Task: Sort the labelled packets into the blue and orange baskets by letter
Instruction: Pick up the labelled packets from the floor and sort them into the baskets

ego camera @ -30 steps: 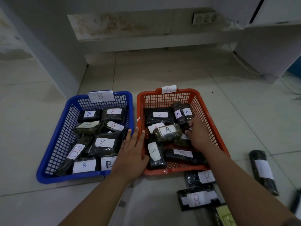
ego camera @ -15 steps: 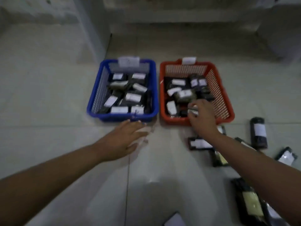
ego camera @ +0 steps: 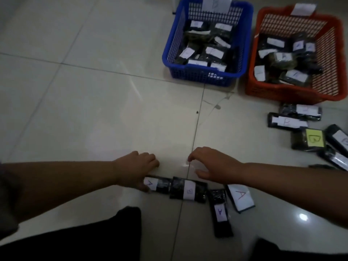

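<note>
Head view: left hand point(ego camera: 136, 169) rests fingers-down on the A packet point(ego camera: 157, 184) on the floor, grip unclear. Right hand point(ego camera: 214, 165) hovers spread above the neighbouring B packet point(ego camera: 188, 190), empty.

Two baskets point(ego camera: 205, 76), four near packets point(ego camera: 187, 191)

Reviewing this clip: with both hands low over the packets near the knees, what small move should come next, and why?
Probably close the left hand on the A packet its fingers already touch. It lies unsorted on the floor, the right hand hovers empty, and the orange basket holds A-labelled packets.
</note>
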Demonstrator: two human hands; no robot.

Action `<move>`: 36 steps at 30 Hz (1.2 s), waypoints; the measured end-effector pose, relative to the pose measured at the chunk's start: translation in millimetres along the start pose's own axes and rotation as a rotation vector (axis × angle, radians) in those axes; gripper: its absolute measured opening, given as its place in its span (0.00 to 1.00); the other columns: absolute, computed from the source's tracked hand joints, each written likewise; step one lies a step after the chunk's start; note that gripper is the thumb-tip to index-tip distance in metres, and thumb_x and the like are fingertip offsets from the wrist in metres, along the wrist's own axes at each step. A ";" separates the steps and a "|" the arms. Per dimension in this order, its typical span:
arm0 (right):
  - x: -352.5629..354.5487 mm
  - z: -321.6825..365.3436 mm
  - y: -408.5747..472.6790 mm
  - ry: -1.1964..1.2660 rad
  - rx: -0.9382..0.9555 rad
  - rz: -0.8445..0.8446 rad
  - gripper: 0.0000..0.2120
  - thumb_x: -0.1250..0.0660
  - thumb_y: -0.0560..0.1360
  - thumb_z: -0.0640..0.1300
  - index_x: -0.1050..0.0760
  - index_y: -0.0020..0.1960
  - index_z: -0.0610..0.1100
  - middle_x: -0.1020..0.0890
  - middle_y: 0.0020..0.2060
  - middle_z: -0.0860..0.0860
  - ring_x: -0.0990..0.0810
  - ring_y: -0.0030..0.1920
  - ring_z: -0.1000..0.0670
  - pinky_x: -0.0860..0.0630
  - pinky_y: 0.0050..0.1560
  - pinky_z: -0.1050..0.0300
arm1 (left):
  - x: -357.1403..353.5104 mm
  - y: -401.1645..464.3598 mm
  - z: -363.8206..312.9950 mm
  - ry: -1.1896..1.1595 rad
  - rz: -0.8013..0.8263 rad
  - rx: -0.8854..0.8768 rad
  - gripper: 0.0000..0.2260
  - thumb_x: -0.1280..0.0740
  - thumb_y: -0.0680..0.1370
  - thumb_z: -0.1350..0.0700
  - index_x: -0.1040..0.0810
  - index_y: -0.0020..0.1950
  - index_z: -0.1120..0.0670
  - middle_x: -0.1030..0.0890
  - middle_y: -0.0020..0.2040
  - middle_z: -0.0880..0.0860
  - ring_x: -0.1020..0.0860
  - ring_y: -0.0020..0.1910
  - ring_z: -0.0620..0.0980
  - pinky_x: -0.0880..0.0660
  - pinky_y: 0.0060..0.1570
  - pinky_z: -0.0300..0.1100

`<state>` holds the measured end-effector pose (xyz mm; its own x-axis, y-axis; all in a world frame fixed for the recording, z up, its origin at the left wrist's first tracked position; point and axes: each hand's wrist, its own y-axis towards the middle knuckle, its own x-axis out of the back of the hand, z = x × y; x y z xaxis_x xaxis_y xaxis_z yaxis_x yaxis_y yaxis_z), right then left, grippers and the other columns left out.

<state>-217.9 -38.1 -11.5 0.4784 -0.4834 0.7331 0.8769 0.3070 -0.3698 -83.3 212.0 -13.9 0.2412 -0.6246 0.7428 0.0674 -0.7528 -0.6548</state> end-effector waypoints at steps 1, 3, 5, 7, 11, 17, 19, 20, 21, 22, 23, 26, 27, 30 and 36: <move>-2.1 2.0 0.9 -0.034 -0.001 0.027 0.18 0.37 0.77 0.49 0.32 0.66 0.48 0.28 0.62 0.50 0.31 0.62 0.50 0.34 0.61 0.58 | -4.9 -0.7 -3.5 0.026 0.031 -0.010 0.37 0.39 0.70 0.30 0.39 0.70 0.52 0.35 0.65 0.52 0.32 0.62 0.52 0.32 0.55 0.47; -6.4 5.6 2.8 -0.091 0.008 0.079 0.20 0.37 0.77 0.50 0.34 0.67 0.48 0.29 0.63 0.50 0.31 0.62 0.50 0.34 0.61 0.59 | -10.1 1.5 -8.3 0.067 0.055 -0.038 0.35 0.36 0.70 0.32 0.38 0.68 0.53 0.35 0.64 0.53 0.33 0.60 0.53 0.33 0.53 0.47; -11.0 8.3 4.1 -0.096 0.011 0.120 0.22 0.36 0.77 0.51 0.35 0.68 0.48 0.30 0.64 0.50 0.31 0.63 0.49 0.33 0.62 0.57 | -11.3 7.7 -11.1 0.110 0.010 -0.072 0.30 0.34 0.71 0.38 0.37 0.66 0.53 0.33 0.62 0.53 0.31 0.59 0.55 0.32 0.50 0.48; -12.8 11.4 6.0 -0.068 0.001 0.135 0.23 0.36 0.76 0.52 0.36 0.69 0.47 0.31 0.64 0.50 0.32 0.64 0.49 0.33 0.63 0.55 | -7.8 16.3 -11.3 0.113 0.029 -0.089 0.26 0.33 0.72 0.45 0.36 0.65 0.54 0.33 0.61 0.54 0.31 0.59 0.55 0.31 0.49 0.48; -16.3 15.5 10.2 -0.114 0.006 0.074 0.27 0.36 0.76 0.54 0.36 0.70 0.45 0.30 0.64 0.48 0.31 0.62 0.48 0.33 0.61 0.56 | 10.5 25.3 3.7 -0.119 -0.001 -0.012 0.27 0.29 0.69 0.50 0.34 0.64 0.54 0.32 0.60 0.54 0.30 0.56 0.54 0.30 0.48 0.46; -42.6 17.3 4.6 -0.330 0.055 0.093 0.44 0.33 0.69 0.64 0.44 0.74 0.40 0.33 0.65 0.43 0.32 0.62 0.43 0.34 0.62 0.49 | 39.4 23.8 53.9 -0.245 -0.304 0.205 0.22 0.28 0.67 0.51 0.32 0.56 0.57 0.30 0.52 0.55 0.28 0.49 0.55 0.32 0.42 0.46; -54.3 16.5 5.8 -0.391 0.092 0.090 0.48 0.30 0.65 0.65 0.43 0.73 0.39 0.31 0.63 0.42 0.30 0.59 0.42 0.31 0.59 0.48 | 42.3 23.6 60.9 -0.272 -0.342 0.257 0.22 0.28 0.67 0.51 0.32 0.56 0.56 0.30 0.51 0.53 0.29 0.46 0.53 0.33 0.40 0.44; -58.6 17.5 7.3 -0.422 0.107 0.090 0.49 0.28 0.63 0.64 0.41 0.73 0.38 0.29 0.61 0.41 0.28 0.57 0.42 0.29 0.56 0.48 | 42.3 24.1 61.4 -0.290 -0.348 0.277 0.22 0.29 0.68 0.51 0.33 0.56 0.55 0.31 0.51 0.53 0.31 0.45 0.51 0.33 0.39 0.44; -61.0 19.2 9.0 -0.437 0.114 0.095 0.47 0.27 0.63 0.60 0.41 0.73 0.38 0.29 0.60 0.41 0.27 0.55 0.41 0.29 0.54 0.48 | 42.2 24.7 59.9 -0.310 -0.351 0.288 0.22 0.29 0.68 0.51 0.33 0.56 0.55 0.31 0.52 0.52 0.32 0.45 0.50 0.34 0.40 0.44; -62.3 20.3 11.4 -0.425 0.113 0.104 0.45 0.26 0.64 0.55 0.42 0.73 0.38 0.29 0.60 0.41 0.27 0.56 0.41 0.29 0.55 0.48 | 41.4 25.9 56.7 -0.339 -0.350 0.289 0.21 0.29 0.68 0.50 0.33 0.56 0.55 0.31 0.52 0.52 0.32 0.44 0.50 0.34 0.40 0.44; -62.2 20.6 14.3 -0.380 0.097 0.106 0.42 0.28 0.66 0.50 0.43 0.73 0.38 0.30 0.61 0.41 0.28 0.58 0.41 0.30 0.56 0.48 | 40.4 27.4 52.2 -0.379 -0.343 0.282 0.21 0.29 0.69 0.51 0.33 0.56 0.55 0.30 0.52 0.52 0.31 0.43 0.49 0.33 0.40 0.44; -47.7 12.3 25.2 -0.061 -0.086 -0.004 0.32 0.31 0.68 0.44 0.37 0.69 0.39 0.28 0.59 0.43 0.27 0.57 0.42 0.30 0.55 0.51 | 40.2 32.5 34.4 -0.521 -0.326 0.252 0.20 0.28 0.69 0.51 0.33 0.55 0.53 0.31 0.51 0.50 0.29 0.37 0.47 0.32 0.36 0.42; -37.0 6.2 29.3 0.048 -0.166 -0.075 0.31 0.30 0.68 0.44 0.36 0.67 0.39 0.27 0.58 0.42 0.26 0.56 0.42 0.29 0.54 0.53 | 42.2 34.7 28.9 -0.555 -0.350 0.244 0.20 0.28 0.70 0.51 0.33 0.55 0.53 0.31 0.51 0.49 0.29 0.37 0.46 0.31 0.35 0.41; 3.1 -22.5 39.3 0.263 -0.324 -0.333 0.29 0.28 0.67 0.43 0.35 0.65 0.38 0.26 0.56 0.41 0.24 0.54 0.42 0.33 0.45 0.58 | 62.9 45.4 18.4 -0.650 -0.514 0.293 0.18 0.27 0.69 0.52 0.32 0.52 0.53 0.30 0.50 0.49 0.26 0.40 0.48 0.28 0.36 0.41; 80.0 -77.8 32.7 0.305 -0.393 -0.741 0.39 0.27 0.66 0.43 0.43 0.71 0.41 0.24 0.57 0.42 0.23 0.53 0.43 0.30 0.45 0.57 | 141.8 88.7 14.7 -0.664 -0.868 0.373 0.20 0.26 0.69 0.51 0.30 0.56 0.53 0.30 0.50 0.47 0.28 0.43 0.44 0.33 0.38 0.37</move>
<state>-147.3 -130.5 -9.3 -0.2749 -0.6607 0.6985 0.8918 -0.4466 -0.0715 -28.9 59.7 31.3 0.4275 0.3891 0.8159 0.7150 -0.6978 -0.0418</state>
